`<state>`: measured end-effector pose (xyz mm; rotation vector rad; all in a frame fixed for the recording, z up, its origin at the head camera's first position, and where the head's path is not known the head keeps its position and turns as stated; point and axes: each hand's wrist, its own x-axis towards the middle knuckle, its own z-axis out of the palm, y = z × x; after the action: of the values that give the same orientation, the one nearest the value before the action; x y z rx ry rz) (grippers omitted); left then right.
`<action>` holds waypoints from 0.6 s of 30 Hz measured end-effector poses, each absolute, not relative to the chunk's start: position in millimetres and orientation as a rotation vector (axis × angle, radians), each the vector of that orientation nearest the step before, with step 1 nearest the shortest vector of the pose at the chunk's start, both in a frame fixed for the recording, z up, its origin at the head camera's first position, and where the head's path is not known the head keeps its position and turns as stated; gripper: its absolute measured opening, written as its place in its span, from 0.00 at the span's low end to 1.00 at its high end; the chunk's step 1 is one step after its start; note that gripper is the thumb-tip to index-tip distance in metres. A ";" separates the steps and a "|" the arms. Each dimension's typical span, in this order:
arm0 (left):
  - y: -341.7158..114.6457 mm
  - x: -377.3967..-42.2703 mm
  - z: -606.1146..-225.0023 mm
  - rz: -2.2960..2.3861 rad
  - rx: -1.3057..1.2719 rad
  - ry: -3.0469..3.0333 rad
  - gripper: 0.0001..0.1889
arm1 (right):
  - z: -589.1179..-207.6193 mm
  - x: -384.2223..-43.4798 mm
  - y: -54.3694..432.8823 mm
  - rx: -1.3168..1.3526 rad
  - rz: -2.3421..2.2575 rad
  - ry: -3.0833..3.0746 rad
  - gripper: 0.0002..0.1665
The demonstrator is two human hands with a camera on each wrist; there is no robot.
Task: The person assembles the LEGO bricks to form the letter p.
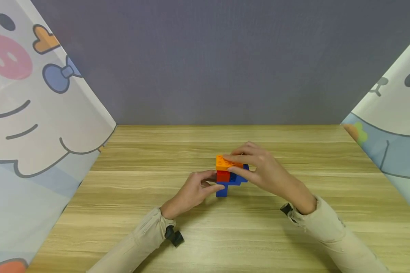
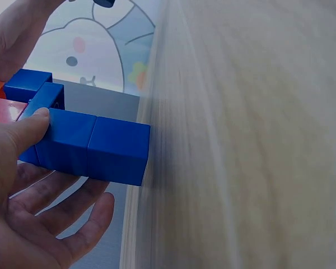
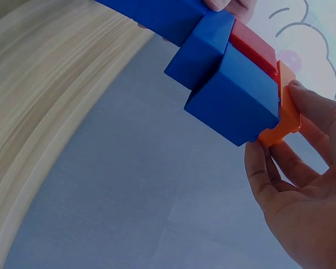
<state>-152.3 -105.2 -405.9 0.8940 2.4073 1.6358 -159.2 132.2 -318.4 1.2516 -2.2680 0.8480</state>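
A small structure of toy building bricks stands near the middle of the table. Its lower part is a column of blue bricks (image 1: 222, 190), with more blue bricks (image 3: 235, 95) jutting out to the right. On top of these sits a red brick (image 1: 223, 176), and over it lies an orange brick (image 1: 222, 163) with studs. My left hand (image 1: 194, 189) grips the structure from the left, its thumb (image 2: 40, 117) on a blue brick. My right hand (image 1: 263, 167) pinches the orange brick from the right, hiding part of it.
The wood-grain table (image 1: 140, 159) ends at a grey back panel (image 1: 205, 64). White panels with cartoon drawings stand at the left (image 1: 54, 125) and right. Each beige sleeve (image 1: 136, 239) has a black wrist device by its cuff.
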 end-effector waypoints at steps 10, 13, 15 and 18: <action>-105.2 -152.7 -404.5 1.618 0.890 2.427 0.16 | -318.0 -159.1 131.9 1.273 0.822 -2.292 0.20; -105.4 -152.7 -404.6 1.617 0.891 2.424 0.16 | -317.9 -158.7 132.2 1.285 0.816 -2.288 0.20; -105.3 -152.7 -404.8 1.617 0.895 2.423 0.16 | -317.8 -158.2 132.5 1.292 0.812 -2.285 0.20; -105.1 -152.7 -404.7 1.617 0.903 2.425 0.16 | -317.5 -156.9 133.0 1.294 0.803 -2.287 0.20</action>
<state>-152.7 -105.1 -404.7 0.9026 2.4255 1.6167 -156.9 133.0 -317.5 1.2941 -2.2872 0.8031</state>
